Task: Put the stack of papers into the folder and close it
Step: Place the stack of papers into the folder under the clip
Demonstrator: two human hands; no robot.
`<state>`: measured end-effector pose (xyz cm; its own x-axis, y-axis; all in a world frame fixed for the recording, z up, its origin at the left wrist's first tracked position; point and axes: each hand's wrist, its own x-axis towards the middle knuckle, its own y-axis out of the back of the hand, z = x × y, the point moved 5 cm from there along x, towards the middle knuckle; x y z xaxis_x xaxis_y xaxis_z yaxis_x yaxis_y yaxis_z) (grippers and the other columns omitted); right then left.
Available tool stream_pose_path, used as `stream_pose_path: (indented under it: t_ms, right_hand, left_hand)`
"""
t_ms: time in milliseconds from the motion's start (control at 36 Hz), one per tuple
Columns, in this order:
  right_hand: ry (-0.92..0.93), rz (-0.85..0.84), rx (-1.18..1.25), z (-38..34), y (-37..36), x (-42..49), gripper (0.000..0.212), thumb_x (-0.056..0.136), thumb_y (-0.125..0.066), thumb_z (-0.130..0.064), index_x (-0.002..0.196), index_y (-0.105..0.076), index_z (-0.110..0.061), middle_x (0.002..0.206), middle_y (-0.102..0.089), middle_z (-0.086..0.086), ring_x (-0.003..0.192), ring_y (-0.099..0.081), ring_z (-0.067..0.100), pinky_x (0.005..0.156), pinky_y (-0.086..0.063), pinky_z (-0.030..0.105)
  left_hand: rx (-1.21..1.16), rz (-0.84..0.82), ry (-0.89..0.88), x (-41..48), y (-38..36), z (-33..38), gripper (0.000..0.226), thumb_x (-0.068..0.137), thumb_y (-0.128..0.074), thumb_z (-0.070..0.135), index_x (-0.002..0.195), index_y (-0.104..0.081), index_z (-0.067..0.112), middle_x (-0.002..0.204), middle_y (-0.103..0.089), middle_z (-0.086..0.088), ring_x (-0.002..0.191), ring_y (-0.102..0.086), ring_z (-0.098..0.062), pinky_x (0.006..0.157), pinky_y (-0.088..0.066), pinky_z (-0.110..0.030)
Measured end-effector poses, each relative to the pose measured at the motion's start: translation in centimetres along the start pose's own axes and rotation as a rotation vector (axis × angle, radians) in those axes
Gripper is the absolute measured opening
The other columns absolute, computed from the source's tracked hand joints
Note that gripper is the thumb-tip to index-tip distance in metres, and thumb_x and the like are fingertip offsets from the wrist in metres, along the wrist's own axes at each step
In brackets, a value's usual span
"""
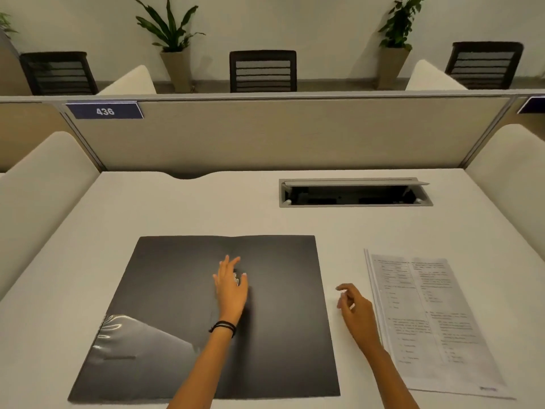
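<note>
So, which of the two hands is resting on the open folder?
The left hand, with the black wristband, lies flat at the middle of the black folder. The right hand hovers over the desk between folder and stack of papers.

One open black plastic folder (pixel 206 305), one stack of printed white papers (pixel 427 320), two bare hands, three black mesh-backed chairs (pixel 263 71), two leafy potted plants (pixel 174 42), one grey metal cable hatch (pixel 355 192), one blue number plate (pixel 104 111).
</note>
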<state>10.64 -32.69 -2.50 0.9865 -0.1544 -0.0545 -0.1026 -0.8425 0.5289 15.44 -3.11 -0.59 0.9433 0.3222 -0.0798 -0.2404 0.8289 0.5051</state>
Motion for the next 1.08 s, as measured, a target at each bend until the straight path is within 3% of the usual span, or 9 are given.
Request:
stream_pose_path:
  t_ms: [83,167,222,278,361,472,667,833,1083]
  right_hand:
    - [-0.004,0.193,-0.009,1.7,3.9,-1.4,0.016,0.091,-0.045,-0.017,0.1,-0.058,-0.019,0.086,-0.066,0.006,0.075,-0.062,0.023,0.073,-0.053,0.04]
    - [-0.024,0.393,-0.016,3.1,7.6,-3.6,0.02,0.091,-0.047,-0.008,0.095,-0.058,-0.024,0.089,-0.066,0.004,0.078,-0.062,0.02,0.075,-0.049,0.011]
    - [-0.065,0.451,-0.037,4.3,9.4,-4.7,0.028,0.09,-0.048,-0.002,0.092,-0.057,-0.028,0.089,-0.065,0.003,0.079,-0.062,0.021,0.067,-0.045,0.006]
    - [-0.08,0.498,-0.08,5.1,11.1,-5.8,0.024,0.087,-0.049,0.003,0.098,-0.059,-0.017,0.097,-0.064,0.008,0.087,-0.061,0.024,0.069,-0.046,0.013]
    - [-0.093,0.523,-0.157,6.1,12.6,-7.3,0.025,0.087,-0.049,0.005,0.107,-0.057,-0.008,0.109,-0.062,0.015,0.103,-0.057,0.029,0.087,-0.046,0.035]
    - [-0.081,0.464,-0.263,7.1,13.2,-8.7,0.031,0.086,-0.052,0.003,0.116,-0.055,-0.005,0.127,-0.055,0.016,0.12,-0.048,0.032,0.102,-0.041,0.046]
    - [-0.15,0.377,-0.272,9.7,11.8,-9.9,0.038,0.087,-0.053,0.0,0.125,-0.05,-0.005,0.142,-0.041,0.016,0.131,-0.037,0.032,0.11,-0.032,0.046]
    - [-0.153,0.39,-0.349,10.1,11.5,-9.8,0.038,0.088,-0.053,-0.005,0.125,-0.05,-0.009,0.141,-0.044,0.012,0.13,-0.04,0.03,0.111,-0.028,0.041]
    - [-0.147,0.382,-0.37,10.4,11.3,-9.7,0.038,0.09,-0.05,-0.008,0.127,-0.047,-0.012,0.144,-0.041,0.01,0.132,-0.038,0.029,0.112,-0.031,0.046]
  left_hand:
    - [-0.036,-0.119,-0.083,-2.1,-3.4,2.6,0.04,0.089,-0.052,0.004,0.128,-0.049,0.013,0.152,-0.027,-0.008,0.144,-0.015,-0.025,0.119,-0.011,-0.047]
    - [-0.051,-0.293,-0.158,-4.4,-7.1,4.6,0.039,0.091,-0.05,0.006,0.129,-0.046,0.015,0.154,-0.023,-0.005,0.144,-0.011,-0.022,0.12,-0.01,-0.042]
    - [-0.059,-0.409,-0.172,-6.0,-9.3,5.6,0.041,0.092,-0.05,0.008,0.131,-0.044,0.015,0.154,-0.021,-0.003,0.144,-0.014,-0.021,0.117,-0.016,-0.036]
    - [-0.08,-0.527,-0.169,-7.5,-11.3,6.4,0.042,0.092,-0.05,0.009,0.133,-0.042,0.015,0.154,-0.022,-0.003,0.143,-0.019,-0.019,0.115,-0.02,-0.033]
    - [-0.128,-0.712,-0.139,-10.0,-14.0,7.4,0.044,0.094,-0.048,0.011,0.136,-0.037,0.017,0.153,-0.023,-0.002,0.141,-0.022,-0.019,0.116,-0.02,-0.033]
    - [-0.148,-0.88,-0.053,-12.6,-16.9,8.3,0.047,0.095,-0.047,0.012,0.139,-0.031,0.016,0.152,-0.027,-0.003,0.139,-0.028,-0.018,0.113,-0.025,-0.031]
    - [-0.266,-0.808,0.145,-14.5,-18.8,8.6,0.043,0.095,-0.045,0.013,0.136,-0.035,0.018,0.147,-0.033,-0.003,0.136,-0.031,-0.017,0.109,-0.029,-0.029]
    - [-0.342,-0.769,0.261,-15.5,-19.8,9.4,0.047,0.095,-0.044,0.009,0.139,-0.03,0.012,0.148,-0.031,-0.008,0.135,-0.033,-0.022,0.114,-0.03,-0.036]
    - [-0.443,-0.746,0.507,-16.6,-21.5,11.0,0.061,0.091,-0.048,0.006,0.144,-0.017,0.012,0.146,-0.031,-0.007,0.128,-0.034,-0.023,0.104,-0.036,-0.036]
